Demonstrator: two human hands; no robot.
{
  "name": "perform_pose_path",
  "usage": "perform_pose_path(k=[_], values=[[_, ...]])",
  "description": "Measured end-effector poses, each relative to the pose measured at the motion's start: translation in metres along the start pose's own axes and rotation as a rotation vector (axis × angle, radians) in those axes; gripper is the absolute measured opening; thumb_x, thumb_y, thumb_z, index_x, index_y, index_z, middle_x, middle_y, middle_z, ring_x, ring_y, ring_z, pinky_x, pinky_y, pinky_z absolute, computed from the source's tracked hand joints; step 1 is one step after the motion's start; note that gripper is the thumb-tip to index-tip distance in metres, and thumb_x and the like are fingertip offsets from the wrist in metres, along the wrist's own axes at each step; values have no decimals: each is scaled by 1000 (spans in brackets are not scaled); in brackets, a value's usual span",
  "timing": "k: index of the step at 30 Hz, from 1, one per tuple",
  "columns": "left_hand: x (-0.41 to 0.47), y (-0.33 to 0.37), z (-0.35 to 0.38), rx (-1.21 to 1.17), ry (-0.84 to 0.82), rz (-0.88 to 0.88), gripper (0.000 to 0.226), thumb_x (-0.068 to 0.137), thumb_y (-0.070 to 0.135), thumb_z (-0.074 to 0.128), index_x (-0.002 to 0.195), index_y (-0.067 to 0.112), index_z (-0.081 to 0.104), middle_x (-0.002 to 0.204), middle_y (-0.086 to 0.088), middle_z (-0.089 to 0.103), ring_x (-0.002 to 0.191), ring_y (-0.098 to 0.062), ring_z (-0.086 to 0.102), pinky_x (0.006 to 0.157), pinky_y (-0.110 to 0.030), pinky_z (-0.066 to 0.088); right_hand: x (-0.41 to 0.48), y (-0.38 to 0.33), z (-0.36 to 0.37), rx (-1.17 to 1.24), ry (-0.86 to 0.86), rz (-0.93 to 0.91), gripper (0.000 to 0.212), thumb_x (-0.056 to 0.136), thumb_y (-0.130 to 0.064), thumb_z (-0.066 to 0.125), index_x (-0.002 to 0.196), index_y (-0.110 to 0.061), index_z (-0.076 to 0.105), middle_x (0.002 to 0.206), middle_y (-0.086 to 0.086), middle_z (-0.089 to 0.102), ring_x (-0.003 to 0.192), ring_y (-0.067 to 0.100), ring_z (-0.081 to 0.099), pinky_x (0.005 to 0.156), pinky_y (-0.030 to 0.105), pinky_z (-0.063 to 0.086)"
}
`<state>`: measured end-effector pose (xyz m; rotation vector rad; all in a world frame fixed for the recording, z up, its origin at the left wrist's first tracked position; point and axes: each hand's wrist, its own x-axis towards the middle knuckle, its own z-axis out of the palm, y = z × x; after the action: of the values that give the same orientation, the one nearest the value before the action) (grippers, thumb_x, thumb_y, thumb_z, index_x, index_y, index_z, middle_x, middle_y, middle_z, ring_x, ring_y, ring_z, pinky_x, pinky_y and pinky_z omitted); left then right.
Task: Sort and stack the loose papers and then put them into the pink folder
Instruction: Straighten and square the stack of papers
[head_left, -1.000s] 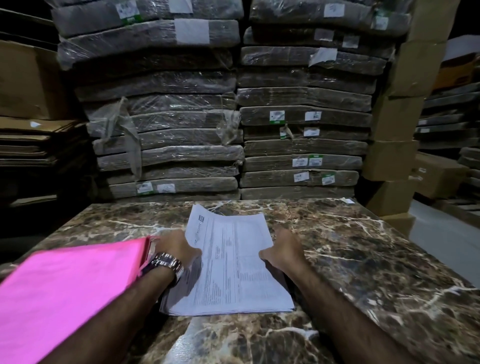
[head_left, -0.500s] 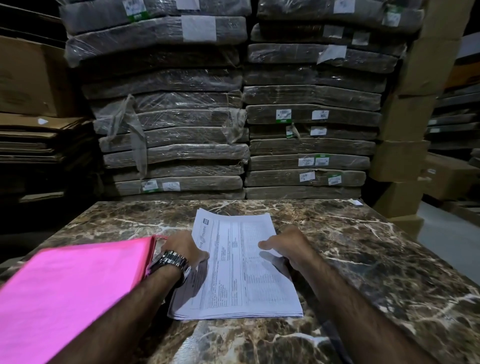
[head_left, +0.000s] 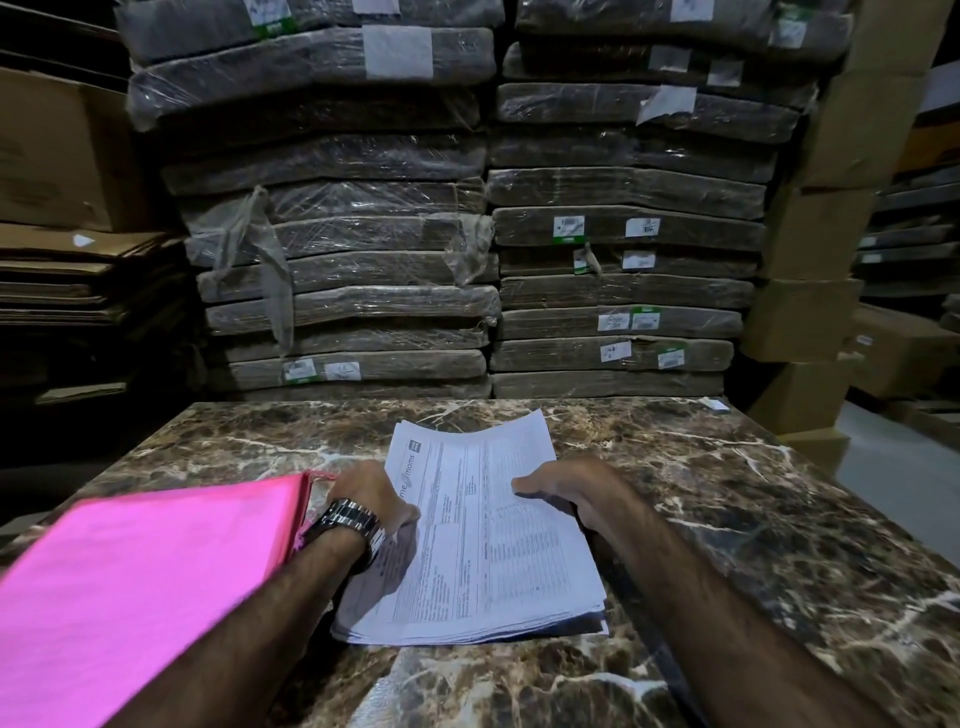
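Papers (head_left: 483, 540): 1 stack of printed sheets lying on the marble table (head_left: 753, 519), held at both long edges; the far end curls up off the table, the near edges are fanned slightly unevenly.
Left hand (head_left: 371, 496): grasping the stack's left edge, thumb on top of the top sheet, fingers curled at the edge; a metal wristwatch (head_left: 350, 525) sits on the wrist.
Right hand (head_left: 571, 491): grasping the stack's right edge, thumb laid over the top sheet, fingers tucked under the edge.
Pink folder (head_left: 145, 582): closed, flat on the table just left of the left hand, its near corner touching the left wrist.
Beyond the hands: 2 tall columns of plastic-wrapped bundles (head_left: 343, 270) behind the table's far edge.
Right of them: stacked cardboard boxes (head_left: 810, 244).
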<state>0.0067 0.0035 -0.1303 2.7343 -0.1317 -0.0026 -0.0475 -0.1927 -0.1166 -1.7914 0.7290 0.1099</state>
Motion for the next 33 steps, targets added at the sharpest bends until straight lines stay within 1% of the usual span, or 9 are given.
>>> perform_pose_path(k=[7,11,15,17,20,22,26,29,33], values=[[1,-2,-4,-17,-60,44,29,79,28,72,95,4,65,64,3,46,76,-20,51,45,-18,32,3,8,19,-305,181,-132,47,67,-31,80,104,-5,66,104,8,69,93,26,67,85,41,58],[2,-3,0,-77,-37,9,22,76,25,74,73,12,56,64,4,46,72,-19,50,43,-19,33,5,8,12,-180,150,-139,33,74,-21,79,97,1,71,99,15,74,91,27,70,78,35,56],[8,-4,4,-164,-94,-53,31,72,29,77,60,15,52,65,3,52,63,-17,53,42,-20,35,6,6,10,-69,125,-149,40,78,-17,79,107,7,67,106,17,71,96,29,68,76,35,52],[10,-5,6,-196,-112,-70,24,71,29,78,67,13,61,67,2,56,57,-13,52,40,-19,34,4,3,9,-45,95,-137,38,79,-17,79,106,6,64,103,13,69,92,27,66,76,35,51],[10,-4,6,-246,-123,-50,24,72,26,76,93,15,70,88,-1,69,68,-16,60,46,-19,40,2,1,6,29,44,-99,35,82,-14,76,108,3,61,94,10,64,79,24,63,68,33,46],[10,-4,6,-246,-132,-45,29,72,27,76,98,14,70,96,-3,71,75,-19,64,51,-20,45,-1,2,3,94,11,-74,36,84,-12,74,114,2,60,94,13,66,72,23,62,58,28,42],[11,-4,3,-286,-189,-91,32,71,29,78,96,10,69,90,-2,69,74,-19,65,53,-22,47,0,4,0,165,-28,-62,18,85,-7,72,99,-1,63,78,7,60,61,16,60,48,25,35],[10,-2,-5,-424,-223,-142,39,76,20,77,104,7,54,85,-3,61,67,-15,53,49,-24,39,4,5,-3,172,-29,-55,19,85,-8,72,99,2,64,104,14,66,71,20,66,55,29,47],[17,-4,-8,-482,-320,-82,84,80,23,74,145,11,22,114,-6,59,82,-17,51,56,-25,36,10,6,-9,218,-20,-19,42,84,-11,74,123,0,61,134,15,57,95,25,70,59,25,45]])
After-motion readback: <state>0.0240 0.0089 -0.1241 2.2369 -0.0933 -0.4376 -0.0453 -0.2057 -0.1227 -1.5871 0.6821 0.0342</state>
